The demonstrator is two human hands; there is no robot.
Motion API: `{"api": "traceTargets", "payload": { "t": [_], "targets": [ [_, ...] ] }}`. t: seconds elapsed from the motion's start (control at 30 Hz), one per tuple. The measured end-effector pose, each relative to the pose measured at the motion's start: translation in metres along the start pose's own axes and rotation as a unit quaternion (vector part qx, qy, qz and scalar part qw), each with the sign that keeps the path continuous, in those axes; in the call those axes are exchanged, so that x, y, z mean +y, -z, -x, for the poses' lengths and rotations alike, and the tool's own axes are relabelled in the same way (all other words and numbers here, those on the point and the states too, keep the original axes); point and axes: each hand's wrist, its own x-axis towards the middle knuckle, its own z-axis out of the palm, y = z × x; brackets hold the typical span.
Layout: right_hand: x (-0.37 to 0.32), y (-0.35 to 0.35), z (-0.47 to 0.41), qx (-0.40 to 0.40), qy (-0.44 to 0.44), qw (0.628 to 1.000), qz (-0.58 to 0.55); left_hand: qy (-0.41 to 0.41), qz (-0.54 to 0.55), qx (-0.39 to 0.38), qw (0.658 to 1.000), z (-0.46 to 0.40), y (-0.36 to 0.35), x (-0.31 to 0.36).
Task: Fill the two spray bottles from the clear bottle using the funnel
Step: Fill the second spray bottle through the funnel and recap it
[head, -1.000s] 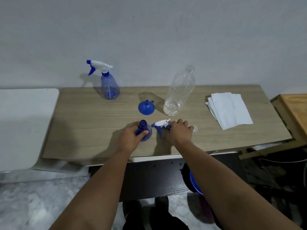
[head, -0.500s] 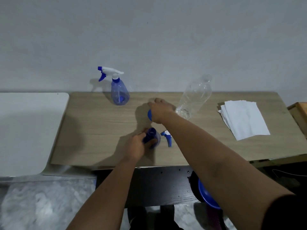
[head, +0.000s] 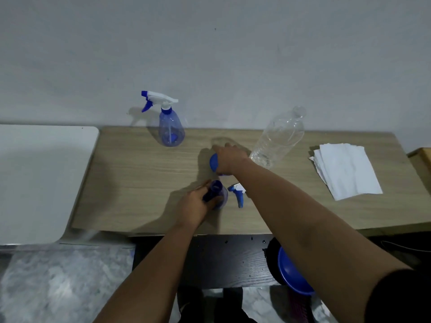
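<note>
Right hand [head: 229, 158] closed over round blue funnel [head: 213, 162], seemingly grasping it; left hand [head: 194, 207] clenched around uncapped translucent blue bottle [head: 220, 197] on woodgrain worktop [head: 140, 183].

My right hand [head: 229, 157] covers most of the blue funnel [head: 213, 162], so only its left edge shows. My left hand [head: 194, 206] hides the side of the open spray bottle [head: 218, 194]. My forearm crosses the loose sprayer head [head: 238, 193], and a blue bowl [head: 291, 276] sits half behind it.
</note>
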Motion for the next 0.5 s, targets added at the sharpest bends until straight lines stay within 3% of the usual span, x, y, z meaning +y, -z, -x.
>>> {"api": "traceTargets", "payload": {
  "t": [0.13,0.23,0.3,0.4,0.5],
  "targets": [
    [0.0,0.025,0.017,0.027,0.004,0.986,-0.162,-0.008,0.025,-0.002,1.0,0.005,0.003,0.007],
    [0.0,0.043,0.042,0.088,0.015,0.956,-0.279,0.005,0.031,0.0,1.0,0.01,0.002,0.013],
    [0.0,0.049,0.061,0.134,0.014,0.925,-0.355,0.013,0.056,0.004,0.998,0.015,-0.002,0.02],
    [-0.002,0.046,0.09,0.167,0.015,0.85,-0.5,0.021,0.057,0.031,0.998,0.024,-0.004,0.03],
    [0.001,0.03,0.112,0.191,0.046,0.798,-0.57,0.029,0.058,0.049,0.997,0.027,-0.006,0.033]
  ]
}}
